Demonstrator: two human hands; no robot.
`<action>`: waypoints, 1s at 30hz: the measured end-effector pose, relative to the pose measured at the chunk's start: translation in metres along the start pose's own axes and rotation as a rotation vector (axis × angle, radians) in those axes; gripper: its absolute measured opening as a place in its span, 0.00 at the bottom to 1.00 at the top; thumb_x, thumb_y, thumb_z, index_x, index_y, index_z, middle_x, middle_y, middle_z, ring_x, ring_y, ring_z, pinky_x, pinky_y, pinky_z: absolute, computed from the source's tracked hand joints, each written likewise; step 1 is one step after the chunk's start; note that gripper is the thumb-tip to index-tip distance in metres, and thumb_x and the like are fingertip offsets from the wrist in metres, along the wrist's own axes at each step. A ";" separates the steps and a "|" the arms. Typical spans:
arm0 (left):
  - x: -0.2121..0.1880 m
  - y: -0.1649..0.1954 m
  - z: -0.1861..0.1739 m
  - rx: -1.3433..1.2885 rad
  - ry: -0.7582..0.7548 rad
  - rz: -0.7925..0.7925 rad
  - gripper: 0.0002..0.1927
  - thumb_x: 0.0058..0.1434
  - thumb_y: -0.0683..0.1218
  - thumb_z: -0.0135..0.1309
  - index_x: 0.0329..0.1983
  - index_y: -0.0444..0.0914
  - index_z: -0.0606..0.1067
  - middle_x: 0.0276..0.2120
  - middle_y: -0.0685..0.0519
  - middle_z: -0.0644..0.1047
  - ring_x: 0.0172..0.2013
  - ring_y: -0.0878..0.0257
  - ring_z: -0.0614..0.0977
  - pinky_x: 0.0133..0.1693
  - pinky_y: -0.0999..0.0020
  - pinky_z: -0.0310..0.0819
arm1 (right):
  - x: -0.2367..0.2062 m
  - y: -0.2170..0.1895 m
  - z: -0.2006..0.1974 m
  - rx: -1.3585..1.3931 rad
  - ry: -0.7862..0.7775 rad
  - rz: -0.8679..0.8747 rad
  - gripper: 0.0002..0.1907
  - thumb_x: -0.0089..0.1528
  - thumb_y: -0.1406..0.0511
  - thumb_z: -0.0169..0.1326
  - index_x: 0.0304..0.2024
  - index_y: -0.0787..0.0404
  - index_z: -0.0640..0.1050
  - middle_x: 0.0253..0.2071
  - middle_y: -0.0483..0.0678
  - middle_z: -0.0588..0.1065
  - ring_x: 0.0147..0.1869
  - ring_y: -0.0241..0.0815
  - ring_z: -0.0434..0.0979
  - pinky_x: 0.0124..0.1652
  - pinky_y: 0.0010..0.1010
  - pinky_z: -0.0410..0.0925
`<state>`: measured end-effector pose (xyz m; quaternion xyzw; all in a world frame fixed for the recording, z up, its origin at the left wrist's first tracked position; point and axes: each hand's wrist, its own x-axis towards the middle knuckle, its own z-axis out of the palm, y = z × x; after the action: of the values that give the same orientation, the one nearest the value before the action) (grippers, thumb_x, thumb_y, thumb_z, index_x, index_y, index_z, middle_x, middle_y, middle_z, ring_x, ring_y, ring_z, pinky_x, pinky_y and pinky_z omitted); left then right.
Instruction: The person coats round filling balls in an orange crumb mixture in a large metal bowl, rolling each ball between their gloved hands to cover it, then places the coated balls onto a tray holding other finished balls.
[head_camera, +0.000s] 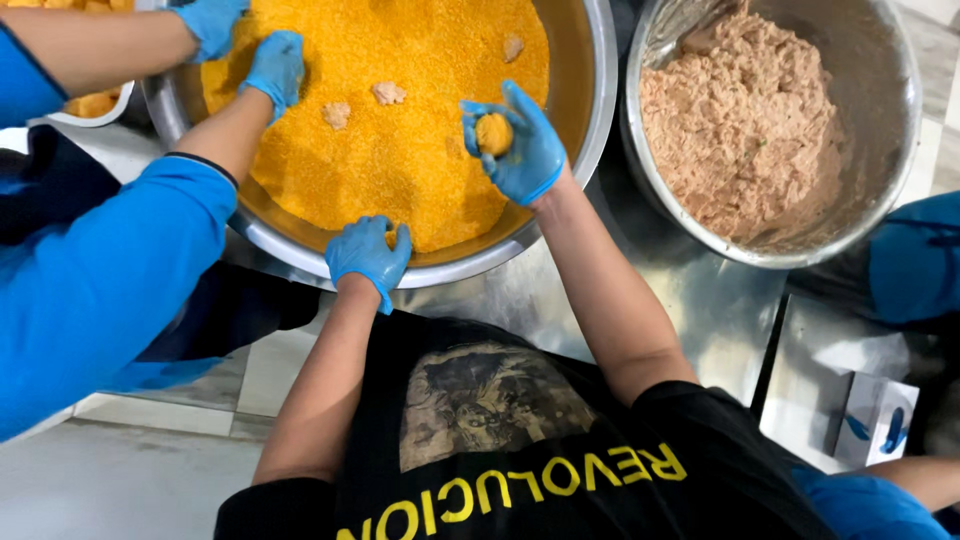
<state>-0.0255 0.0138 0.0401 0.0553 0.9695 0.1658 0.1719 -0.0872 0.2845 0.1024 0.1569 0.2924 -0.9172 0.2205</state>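
While the right hand (520, 145) cups a crumbed ball (493, 133), the left hand (368, 252) pinches crumbs (390, 237).

steel bowl of pinkish minced mix (770, 130) | steel tabletop (700, 310) under the bowl | small white-and-blue box (875, 420) below the bowl, near tabletop edge | co-worker's blue sleeve (100, 290) far left of the bowl
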 end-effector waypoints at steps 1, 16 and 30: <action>-0.001 0.000 -0.001 -0.005 -0.003 0.007 0.24 0.65 0.63 0.45 0.50 0.43 0.79 0.49 0.47 0.79 0.50 0.47 0.78 0.50 0.46 0.71 | 0.000 0.000 0.000 0.021 0.022 -0.073 0.27 0.66 0.48 0.50 0.48 0.66 0.79 0.38 0.49 0.78 0.38 0.41 0.79 0.27 0.25 0.71; 0.015 -0.011 0.015 0.014 0.001 -0.018 0.28 0.65 0.67 0.45 0.51 0.44 0.79 0.51 0.46 0.78 0.52 0.47 0.77 0.51 0.47 0.71 | 0.008 0.013 -0.017 -0.084 0.102 -0.274 0.18 0.70 0.51 0.51 0.40 0.59 0.75 0.44 0.50 0.80 0.42 0.45 0.80 0.36 0.34 0.73; 0.069 -0.016 0.090 -2.375 -0.598 -0.316 0.21 0.71 0.58 0.47 0.44 0.36 0.79 0.43 0.47 0.82 0.47 0.54 0.84 0.40 0.65 0.80 | 0.041 0.042 -0.094 -0.867 0.241 -0.477 0.26 0.77 0.51 0.47 0.36 0.65 0.76 0.29 0.54 0.76 0.32 0.45 0.75 0.37 0.36 0.69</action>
<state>-0.0594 0.0378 -0.0673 -0.2169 0.1367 0.9015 0.3487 -0.0862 0.2978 -0.0072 0.0845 0.6970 -0.7119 0.0147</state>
